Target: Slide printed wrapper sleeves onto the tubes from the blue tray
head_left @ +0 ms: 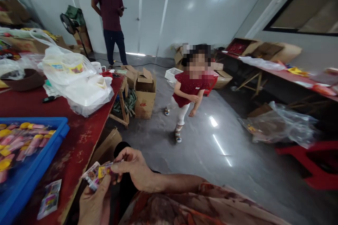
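Beside the table edge, my left hand (95,198) pinches a small printed packet (92,173) between thumb and fingers. My right hand (136,168) is closed at the packet's right side, on a small piece with a yellow label (103,171). Whether that piece is part of the packet or separate, I cannot tell. A similar clear printed packet (50,198) lies flat on the red table (81,140), left of my hands. Farther left, a blue tray (56,132) holds several pink tubes with yellow caps (34,144).
White plastic bags with cups (79,77) sit on the table's far part. Cardboard boxes (145,95) stand on the floor beyond. One person (191,84) stands close ahead; another (111,10) is by the wall. A red stool (311,165) is at right.
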